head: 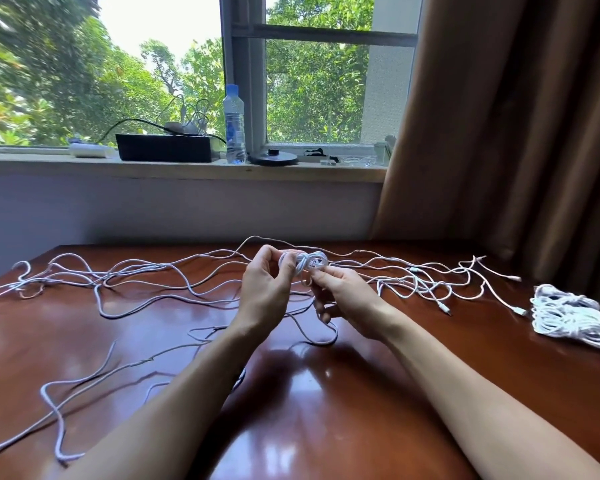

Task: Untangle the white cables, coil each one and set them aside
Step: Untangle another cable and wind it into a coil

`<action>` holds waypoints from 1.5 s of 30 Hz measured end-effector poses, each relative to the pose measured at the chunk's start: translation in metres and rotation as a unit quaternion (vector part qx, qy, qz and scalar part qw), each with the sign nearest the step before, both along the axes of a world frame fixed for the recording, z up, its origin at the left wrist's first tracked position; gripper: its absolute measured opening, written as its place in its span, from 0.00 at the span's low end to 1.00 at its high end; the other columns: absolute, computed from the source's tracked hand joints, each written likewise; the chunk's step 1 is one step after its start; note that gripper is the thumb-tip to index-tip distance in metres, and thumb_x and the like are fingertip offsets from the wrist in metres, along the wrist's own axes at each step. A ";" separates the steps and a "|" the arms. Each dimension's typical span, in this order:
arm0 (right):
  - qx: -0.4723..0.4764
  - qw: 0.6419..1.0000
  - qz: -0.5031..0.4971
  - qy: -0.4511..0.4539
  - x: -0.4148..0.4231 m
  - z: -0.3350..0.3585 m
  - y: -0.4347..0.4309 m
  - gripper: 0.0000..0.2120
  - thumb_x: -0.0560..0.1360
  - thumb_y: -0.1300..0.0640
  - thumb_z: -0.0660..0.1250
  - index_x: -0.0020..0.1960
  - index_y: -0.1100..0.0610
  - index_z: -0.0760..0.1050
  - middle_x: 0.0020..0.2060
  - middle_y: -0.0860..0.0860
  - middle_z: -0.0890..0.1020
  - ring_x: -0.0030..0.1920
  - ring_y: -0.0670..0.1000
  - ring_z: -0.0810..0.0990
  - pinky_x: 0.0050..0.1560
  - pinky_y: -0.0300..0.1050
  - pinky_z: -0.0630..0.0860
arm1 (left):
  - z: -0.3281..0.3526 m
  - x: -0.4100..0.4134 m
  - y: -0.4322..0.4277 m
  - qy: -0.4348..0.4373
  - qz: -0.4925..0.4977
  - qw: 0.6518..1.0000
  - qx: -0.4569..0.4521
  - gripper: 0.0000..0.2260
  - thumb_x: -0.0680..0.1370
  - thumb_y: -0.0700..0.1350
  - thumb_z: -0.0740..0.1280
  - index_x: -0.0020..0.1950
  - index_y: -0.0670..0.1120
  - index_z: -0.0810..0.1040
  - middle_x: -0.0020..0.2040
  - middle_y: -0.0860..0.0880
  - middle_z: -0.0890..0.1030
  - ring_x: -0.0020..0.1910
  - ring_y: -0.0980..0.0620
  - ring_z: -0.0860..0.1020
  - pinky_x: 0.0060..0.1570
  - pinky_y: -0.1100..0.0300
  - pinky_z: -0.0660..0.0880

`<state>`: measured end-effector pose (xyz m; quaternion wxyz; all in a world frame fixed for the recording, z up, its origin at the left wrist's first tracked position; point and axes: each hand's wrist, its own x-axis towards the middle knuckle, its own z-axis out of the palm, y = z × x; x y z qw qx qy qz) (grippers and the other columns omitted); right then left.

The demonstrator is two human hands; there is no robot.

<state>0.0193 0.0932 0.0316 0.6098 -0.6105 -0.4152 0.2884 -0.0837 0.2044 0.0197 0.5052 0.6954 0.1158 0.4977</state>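
A small coil of white cable (305,264) is held above the middle of the brown wooden table (326,393). My left hand (265,289) pinches its left side with thumb and fingers. My right hand (343,296) grips the coil from the lower right, fingers curled around it. A tail of this cable hangs down in a loop onto the table. Several loose white cables (118,278) sprawl tangled across the table from left to right. A heap of coiled white cables (568,317) lies at the table's right edge.
A brown curtain (516,133) hangs at the right behind the table. The window sill (187,168) holds a black box (163,147), a water bottle (234,124) and a dark round disc (273,156). Cable plugs (445,308) lie at the right of the tangle.
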 end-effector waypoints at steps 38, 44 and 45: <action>0.051 0.961 -0.030 0.271 0.002 0.011 -0.004 0.10 0.81 0.62 0.56 0.54 0.67 0.73 0.39 0.62 0.81 0.36 0.57 0.85 0.37 0.46 0.84 | 0.001 -0.004 0.007 0.053 0.009 0.996 0.066 0.05 0.82 0.34 0.64 0.47 0.37 0.77 0.46 0.49 0.85 0.44 0.58 0.82 0.47 0.67 0.76; -0.038 0.990 -0.097 0.090 0.010 0.002 -0.004 0.10 0.79 0.52 0.67 0.41 0.54 0.74 0.25 0.48 0.70 0.22 0.46 0.66 0.23 0.37 0.60 | -0.001 -0.006 0.010 0.085 -0.002 0.993 0.077 0.06 0.80 0.34 0.64 0.44 0.40 0.76 0.44 0.46 0.86 0.45 0.48 0.84 0.50 0.53 0.81; -0.044 0.992 -0.099 0.069 0.012 0.002 -0.005 0.08 0.78 0.54 0.67 0.41 0.53 0.76 0.24 0.45 0.66 0.23 0.45 0.61 0.24 0.37 0.55 | -0.001 -0.007 0.009 0.092 -0.001 0.992 0.081 0.07 0.80 0.34 0.63 0.43 0.41 0.76 0.44 0.46 0.86 0.46 0.47 0.84 0.50 0.52 0.82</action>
